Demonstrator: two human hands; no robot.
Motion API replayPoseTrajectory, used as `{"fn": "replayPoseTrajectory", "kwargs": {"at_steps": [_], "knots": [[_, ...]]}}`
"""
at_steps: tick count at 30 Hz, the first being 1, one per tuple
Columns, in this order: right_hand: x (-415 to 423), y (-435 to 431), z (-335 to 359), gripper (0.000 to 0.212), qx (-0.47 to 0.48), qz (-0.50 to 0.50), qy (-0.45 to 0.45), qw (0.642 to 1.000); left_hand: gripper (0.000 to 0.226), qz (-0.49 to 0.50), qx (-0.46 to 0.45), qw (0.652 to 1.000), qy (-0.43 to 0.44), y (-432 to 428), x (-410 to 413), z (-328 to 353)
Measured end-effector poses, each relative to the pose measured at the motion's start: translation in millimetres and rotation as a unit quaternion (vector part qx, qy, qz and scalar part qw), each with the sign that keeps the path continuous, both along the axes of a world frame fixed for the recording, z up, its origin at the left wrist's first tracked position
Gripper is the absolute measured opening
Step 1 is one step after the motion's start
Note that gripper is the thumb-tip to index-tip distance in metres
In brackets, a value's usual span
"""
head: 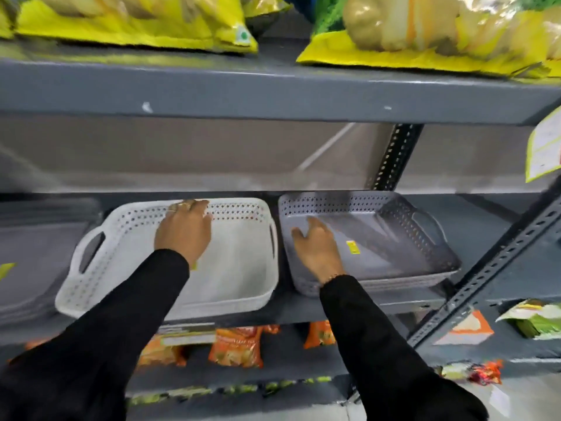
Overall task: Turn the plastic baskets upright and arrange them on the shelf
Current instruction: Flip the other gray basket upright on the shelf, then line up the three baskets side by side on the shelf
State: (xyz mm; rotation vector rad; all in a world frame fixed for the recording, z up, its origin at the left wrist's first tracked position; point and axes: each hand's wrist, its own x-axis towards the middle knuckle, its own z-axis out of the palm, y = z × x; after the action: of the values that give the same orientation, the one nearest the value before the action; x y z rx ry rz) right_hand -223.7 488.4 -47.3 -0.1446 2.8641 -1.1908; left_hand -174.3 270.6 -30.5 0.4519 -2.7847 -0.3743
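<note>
A white plastic basket (pixel 236 268) stands upright on the grey shelf (pixel 394 305), left of centre. My left hand (pixel 183 232) reaches into it and its fingers curl over the far rim. To its right sits a stack of grey baskets (pixel 403 247), upright, with a yellow sticker inside the top one. My right hand (pixel 318 250) lies flat inside that grey basket near its left wall, fingers spread and holding nothing. More grey baskets (pixel 39 253) show blurred at the far left of the same shelf.
Yellow snack bags (pixel 133 19) fill the shelf above. Orange packets (pixel 236 344) lie on the shelf below. A slanted perforated metal upright (pixel 498 268) crosses the right side, close to the grey baskets. A yellow paper tag (pixel 543 147) hangs at the right edge.
</note>
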Motion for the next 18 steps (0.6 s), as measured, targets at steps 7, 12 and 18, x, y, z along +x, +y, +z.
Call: {"fn": "replayPoseTrajectory", "kwargs": {"at_steps": [7, 12, 18], "knots": [[5.0, -50.8, -0.1, 0.062, 0.022, 0.015, -0.076, 0.997, 0.057, 0.165, -0.018, 0.981, -0.101, -131.0, 54.1, -5.1], [9.4, -57.9, -12.5, 0.03, 0.108, -0.03, -0.017, 0.994, 0.057, 0.175, 0.063, 0.968, -0.172, -166.3, 57.3, -25.1], [8.2, -69.4, -21.3, 0.028, 0.168, -0.047, 0.02, 0.984, 0.038, 0.154, 0.012, 0.98, -0.13, -179.5, 49.2, -50.1]]}}
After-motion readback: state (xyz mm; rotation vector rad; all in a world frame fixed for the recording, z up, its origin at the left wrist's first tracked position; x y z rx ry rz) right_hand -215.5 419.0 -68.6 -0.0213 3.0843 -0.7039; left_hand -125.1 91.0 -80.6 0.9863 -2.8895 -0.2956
